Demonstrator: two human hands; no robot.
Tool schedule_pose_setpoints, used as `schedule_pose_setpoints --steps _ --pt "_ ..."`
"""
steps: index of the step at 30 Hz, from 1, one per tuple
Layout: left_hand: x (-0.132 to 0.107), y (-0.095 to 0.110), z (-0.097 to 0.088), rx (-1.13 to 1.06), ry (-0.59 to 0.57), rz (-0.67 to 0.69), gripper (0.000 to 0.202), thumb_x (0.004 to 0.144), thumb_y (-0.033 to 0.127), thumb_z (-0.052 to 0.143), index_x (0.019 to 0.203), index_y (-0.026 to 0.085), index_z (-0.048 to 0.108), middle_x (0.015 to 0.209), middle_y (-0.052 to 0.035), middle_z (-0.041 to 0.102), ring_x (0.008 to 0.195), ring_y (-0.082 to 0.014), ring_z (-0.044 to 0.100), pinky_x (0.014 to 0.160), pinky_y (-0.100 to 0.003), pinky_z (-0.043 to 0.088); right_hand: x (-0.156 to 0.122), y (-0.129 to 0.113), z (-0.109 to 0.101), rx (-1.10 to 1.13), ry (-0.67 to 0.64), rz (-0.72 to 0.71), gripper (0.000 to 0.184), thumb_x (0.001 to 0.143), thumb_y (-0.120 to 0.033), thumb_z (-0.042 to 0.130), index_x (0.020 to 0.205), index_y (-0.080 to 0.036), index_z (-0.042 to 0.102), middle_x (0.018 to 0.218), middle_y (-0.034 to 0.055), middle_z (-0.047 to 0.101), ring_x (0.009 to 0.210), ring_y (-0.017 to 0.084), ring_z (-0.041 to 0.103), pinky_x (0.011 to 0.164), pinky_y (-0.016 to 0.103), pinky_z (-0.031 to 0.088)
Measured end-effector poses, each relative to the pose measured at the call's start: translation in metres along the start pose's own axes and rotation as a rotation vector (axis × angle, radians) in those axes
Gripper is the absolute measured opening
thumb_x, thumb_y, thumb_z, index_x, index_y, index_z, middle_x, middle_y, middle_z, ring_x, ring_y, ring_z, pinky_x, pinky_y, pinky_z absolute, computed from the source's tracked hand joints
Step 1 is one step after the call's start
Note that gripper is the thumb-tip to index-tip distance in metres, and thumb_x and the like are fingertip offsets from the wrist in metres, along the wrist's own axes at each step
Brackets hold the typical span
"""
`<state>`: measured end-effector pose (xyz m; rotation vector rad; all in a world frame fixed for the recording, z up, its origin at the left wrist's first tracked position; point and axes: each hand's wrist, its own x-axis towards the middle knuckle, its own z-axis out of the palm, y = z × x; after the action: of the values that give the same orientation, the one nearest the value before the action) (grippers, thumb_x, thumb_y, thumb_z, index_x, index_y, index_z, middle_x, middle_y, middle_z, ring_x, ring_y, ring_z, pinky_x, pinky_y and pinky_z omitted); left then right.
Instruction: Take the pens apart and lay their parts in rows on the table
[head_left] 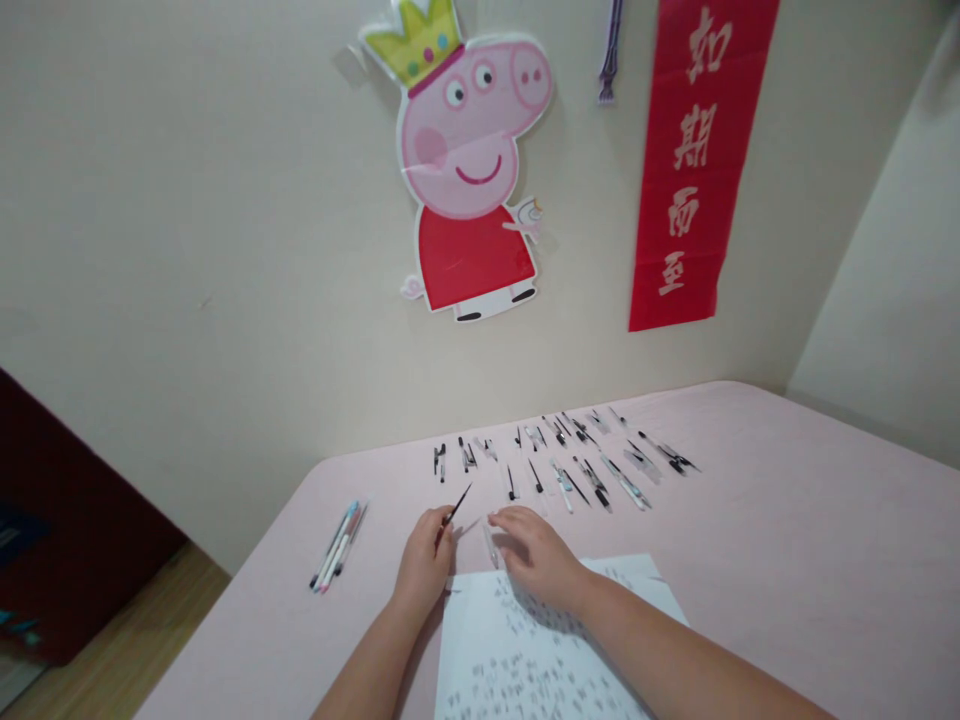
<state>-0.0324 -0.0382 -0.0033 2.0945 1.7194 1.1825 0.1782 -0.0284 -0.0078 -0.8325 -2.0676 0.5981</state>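
My left hand (pixel 424 565) is closed in a pinch on a thin black pen refill (pixel 457 506) that points up and to the right. Close beside it, my right hand (pixel 536 555) rests with curled fingers on a clear pen barrel (pixel 490 546) lying on the pink table (pixel 787 560). Both hands sit just above a white sheet of paper (pixel 525 650) covered in small scribbles. Beyond the hands, several pen parts (pixel 570 465) lie in rows: black refills, clear barrels and caps.
Three assembled pens (pixel 337 547) lie together at the left of the table. A cartoon pig cutout (pixel 472 170) and a red banner (pixel 694 160) hang on the wall behind. A dark cabinet (pixel 67 540) stands at the far left, over wooden floor.
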Motion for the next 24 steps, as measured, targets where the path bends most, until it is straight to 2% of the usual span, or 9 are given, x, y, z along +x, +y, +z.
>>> schedule_pose_setpoints --steps 8,13,17,24 --pt "-0.002 0.003 0.002 -0.019 0.013 -0.024 0.027 0.081 0.024 0.043 0.100 0.017 0.060 0.093 -0.0071 0.065 0.084 -0.0184 0.062 0.074 -0.033 0.050 -0.006 -0.015 0.001 -0.163 -0.179 -0.116 0.053 0.068 -0.009 0.051 0.120 -0.013 0.059 0.124 0.0137 0.059 0.120 0.025 0.048 0.105 0.042 0.036" --pt "-0.001 0.004 0.001 -0.023 0.007 -0.045 0.028 0.080 0.025 0.043 0.100 0.017 0.061 0.091 -0.0066 0.065 0.081 -0.0182 0.062 0.073 -0.033 0.050 -0.006 -0.017 0.001 -0.176 -0.173 -0.114 0.054 0.067 -0.008 0.051 0.121 -0.013 0.058 0.124 0.0139 0.058 0.121 0.025 0.047 0.106 0.042 0.035" --pt "-0.001 0.006 0.001 -0.049 -0.002 -0.045 0.028 0.081 0.025 0.043 0.101 0.018 0.060 0.095 -0.0072 0.065 0.087 -0.0191 0.061 0.076 -0.034 0.050 -0.004 -0.017 -0.002 -0.147 -0.148 -0.119 0.054 0.068 -0.008 0.051 0.122 -0.015 0.056 0.122 0.0128 0.058 0.119 0.025 0.046 0.105 0.043 0.036" --pt "-0.005 0.024 0.002 -0.105 -0.120 0.023 0.028 0.084 0.025 0.042 0.105 0.019 0.059 0.093 -0.0066 0.062 0.085 -0.0183 0.059 0.076 -0.033 0.049 -0.002 -0.013 -0.002 -0.043 -0.081 -0.078 0.072 0.071 -0.006 0.048 0.139 -0.022 0.036 0.134 0.0086 0.048 0.124 0.021 0.040 0.108 0.042 0.033"
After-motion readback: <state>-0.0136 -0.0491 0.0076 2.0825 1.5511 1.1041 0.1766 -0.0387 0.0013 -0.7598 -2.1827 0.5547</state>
